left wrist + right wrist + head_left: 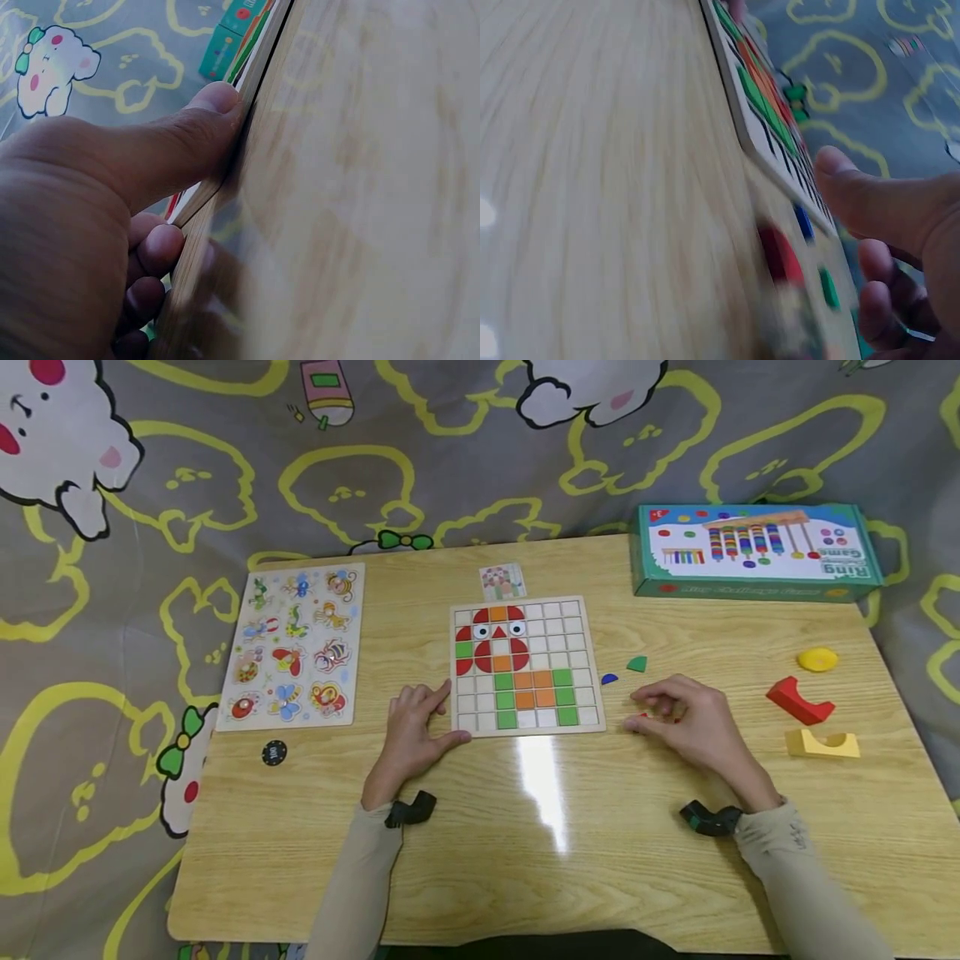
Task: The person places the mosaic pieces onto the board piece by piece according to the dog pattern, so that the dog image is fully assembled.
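Observation:
A square wooden grid board (525,602) carries red, orange and green tiles and two eye tiles. My left hand (415,727) spans its near left corner, the index fingertip at the left side and the thumb (172,150) along the near edge. Right of the board, my right hand (693,718) hovers low over the table, its thumb and fingers apart. Small red pieces (643,716) show around its fingertips; the right wrist view has a blurred red piece (781,255) below the thumb. Nearby lie a blue half-round piece (609,678) and a green quarter-round piece (637,664).
A pattern card (502,581) lies behind the board. On the left are an insect puzzle (288,643) and a black chip (274,752). A green game box (757,589) stands back right, with yellow (817,660) and red blocks (798,700) and a yellow arch block (822,745) before it.

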`<state>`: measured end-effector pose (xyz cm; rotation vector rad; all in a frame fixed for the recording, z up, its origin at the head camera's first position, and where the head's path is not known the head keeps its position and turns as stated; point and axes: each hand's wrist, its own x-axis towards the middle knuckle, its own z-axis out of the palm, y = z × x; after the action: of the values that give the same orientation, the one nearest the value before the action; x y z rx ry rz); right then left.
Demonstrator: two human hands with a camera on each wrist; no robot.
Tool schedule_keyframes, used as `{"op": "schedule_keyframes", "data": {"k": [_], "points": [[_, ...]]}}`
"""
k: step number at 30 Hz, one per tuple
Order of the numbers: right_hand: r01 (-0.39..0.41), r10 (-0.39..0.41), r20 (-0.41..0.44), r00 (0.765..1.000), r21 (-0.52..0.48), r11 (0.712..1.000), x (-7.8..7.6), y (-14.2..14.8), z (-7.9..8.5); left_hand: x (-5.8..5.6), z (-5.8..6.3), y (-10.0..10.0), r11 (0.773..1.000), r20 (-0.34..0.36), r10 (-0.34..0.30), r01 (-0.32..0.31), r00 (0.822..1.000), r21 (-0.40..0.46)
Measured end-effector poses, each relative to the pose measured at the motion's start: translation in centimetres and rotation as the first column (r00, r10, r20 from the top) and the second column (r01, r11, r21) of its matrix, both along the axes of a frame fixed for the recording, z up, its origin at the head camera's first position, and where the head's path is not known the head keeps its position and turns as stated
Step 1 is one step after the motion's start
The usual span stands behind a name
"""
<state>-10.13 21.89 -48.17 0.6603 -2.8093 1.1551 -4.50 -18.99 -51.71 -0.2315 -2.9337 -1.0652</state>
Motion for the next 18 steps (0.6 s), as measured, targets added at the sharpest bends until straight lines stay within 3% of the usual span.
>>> {"op": "schedule_keyframes", "data": {"k": [4,8,18], "points": [[0.057,-0.063,0.061,0.996,0.093,0.994,0.8,3.5,0.5,0.0,0.0,0.0,1.000,0.002,0.003,-0.003,1.000,-0.003],[0.060,-0.078,0.102,0.992,0.169,0.984,1.4,5.6,0.4,0.2,0.0,-0.1,1.000,0.002,0.009,-0.009,1.000,0.006],[0.025,-0.049,0.111,0.993,0.211,0.977,1.5,6.3,0.2,0.1,-0.2,0.0,1.000,-0.036,-0.001,0.002,0.999,0.023]]}}
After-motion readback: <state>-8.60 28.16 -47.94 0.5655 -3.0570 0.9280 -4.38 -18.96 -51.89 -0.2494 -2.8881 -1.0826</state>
